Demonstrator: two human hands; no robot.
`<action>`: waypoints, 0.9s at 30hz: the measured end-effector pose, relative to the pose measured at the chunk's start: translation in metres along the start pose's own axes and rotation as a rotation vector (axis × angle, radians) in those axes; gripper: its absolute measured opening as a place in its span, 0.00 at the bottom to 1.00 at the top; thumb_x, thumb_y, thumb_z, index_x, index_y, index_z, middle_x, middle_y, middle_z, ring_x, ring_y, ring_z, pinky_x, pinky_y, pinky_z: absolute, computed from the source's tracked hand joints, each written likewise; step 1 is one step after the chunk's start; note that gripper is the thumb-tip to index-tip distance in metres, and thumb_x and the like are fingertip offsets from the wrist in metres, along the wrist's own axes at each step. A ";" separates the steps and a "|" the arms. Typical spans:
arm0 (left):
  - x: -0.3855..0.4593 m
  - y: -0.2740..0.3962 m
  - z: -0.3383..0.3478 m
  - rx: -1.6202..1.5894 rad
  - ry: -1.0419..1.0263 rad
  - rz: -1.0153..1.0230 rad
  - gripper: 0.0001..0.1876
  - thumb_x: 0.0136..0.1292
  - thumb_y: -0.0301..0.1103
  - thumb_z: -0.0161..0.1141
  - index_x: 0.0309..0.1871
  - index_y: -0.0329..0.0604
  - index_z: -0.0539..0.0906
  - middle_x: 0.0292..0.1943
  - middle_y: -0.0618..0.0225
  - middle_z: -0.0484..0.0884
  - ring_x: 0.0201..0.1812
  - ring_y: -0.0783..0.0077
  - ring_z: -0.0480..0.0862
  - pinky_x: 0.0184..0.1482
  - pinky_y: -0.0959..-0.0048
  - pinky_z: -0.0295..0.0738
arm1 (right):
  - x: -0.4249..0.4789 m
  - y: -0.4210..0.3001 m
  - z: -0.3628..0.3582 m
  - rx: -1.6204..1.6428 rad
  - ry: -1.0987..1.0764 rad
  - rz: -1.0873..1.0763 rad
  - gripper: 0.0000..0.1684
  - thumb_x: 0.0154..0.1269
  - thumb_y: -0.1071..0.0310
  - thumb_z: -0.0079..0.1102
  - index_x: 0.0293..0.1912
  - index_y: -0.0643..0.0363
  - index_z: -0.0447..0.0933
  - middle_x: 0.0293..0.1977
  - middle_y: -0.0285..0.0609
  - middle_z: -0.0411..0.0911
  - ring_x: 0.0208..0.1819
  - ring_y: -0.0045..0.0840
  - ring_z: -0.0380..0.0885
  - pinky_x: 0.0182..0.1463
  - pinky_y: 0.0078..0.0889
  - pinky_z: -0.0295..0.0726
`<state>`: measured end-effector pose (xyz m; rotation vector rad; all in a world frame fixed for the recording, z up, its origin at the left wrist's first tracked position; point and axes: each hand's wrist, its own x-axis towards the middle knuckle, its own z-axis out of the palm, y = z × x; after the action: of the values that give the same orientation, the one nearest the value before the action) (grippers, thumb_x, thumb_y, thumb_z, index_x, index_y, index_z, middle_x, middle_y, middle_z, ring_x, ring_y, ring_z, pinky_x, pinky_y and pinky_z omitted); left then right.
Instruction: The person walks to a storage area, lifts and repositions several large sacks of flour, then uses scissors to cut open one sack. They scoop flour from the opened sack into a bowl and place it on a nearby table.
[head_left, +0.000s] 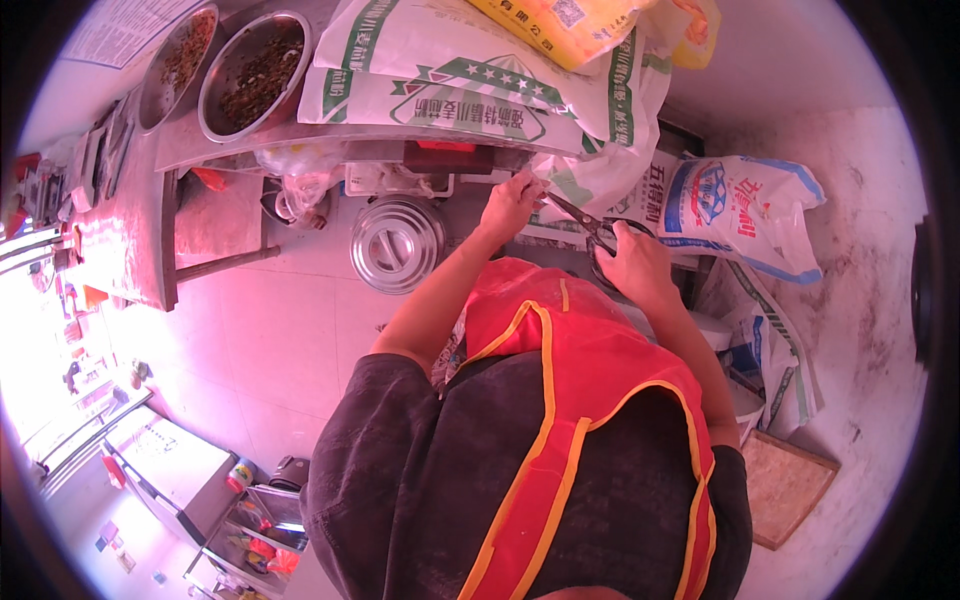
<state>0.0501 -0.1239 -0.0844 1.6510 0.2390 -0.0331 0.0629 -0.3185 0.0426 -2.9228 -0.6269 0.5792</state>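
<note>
My right hand grips a pair of black-handled scissors, whose blades point left toward my other hand. Pinched fingers of my left hand meet the edge of a white plastic sack close to the blade tips. Exactly what lies between those fingertips is too small to make out. Above my hands, white flour sacks with green print are stacked on a table. To the right stands a white and blue printed sack.
Two steel bowls of chopped filling, one nearer and one farther, sit on the table. A lidded steel pot is on the floor left of my arm. A yellow bag tops the sacks. A wooden board leans at the lower right.
</note>
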 end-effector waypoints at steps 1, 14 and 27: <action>0.000 0.001 0.000 -0.009 -0.003 -0.008 0.10 0.63 0.32 0.48 0.38 0.35 0.76 0.30 0.59 0.81 0.31 0.70 0.83 0.34 0.75 0.78 | 0.000 0.000 0.000 0.003 -0.005 0.002 0.20 0.52 0.57 0.59 0.38 0.63 0.70 0.27 0.54 0.77 0.32 0.43 0.78 0.35 0.41 0.76; -0.002 -0.003 0.001 0.082 0.038 0.056 0.08 0.62 0.33 0.50 0.37 0.39 0.76 0.28 0.57 0.80 0.29 0.60 0.82 0.32 0.68 0.75 | 0.002 0.008 0.005 -0.125 0.077 -0.043 0.20 0.51 0.57 0.59 0.37 0.62 0.69 0.23 0.51 0.77 0.27 0.41 0.78 0.30 0.39 0.76; -0.004 -0.006 0.002 0.410 0.147 0.344 0.04 0.59 0.29 0.51 0.37 0.42 0.72 0.28 0.50 0.78 0.30 0.46 0.77 0.28 0.56 0.71 | 0.008 0.010 0.002 -0.066 0.042 -0.072 0.22 0.51 0.54 0.58 0.37 0.63 0.70 0.24 0.51 0.77 0.29 0.41 0.78 0.33 0.40 0.77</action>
<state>0.0459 -0.1263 -0.0896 2.0872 0.0562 0.3189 0.0726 -0.3241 0.0358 -2.9504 -0.7568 0.4967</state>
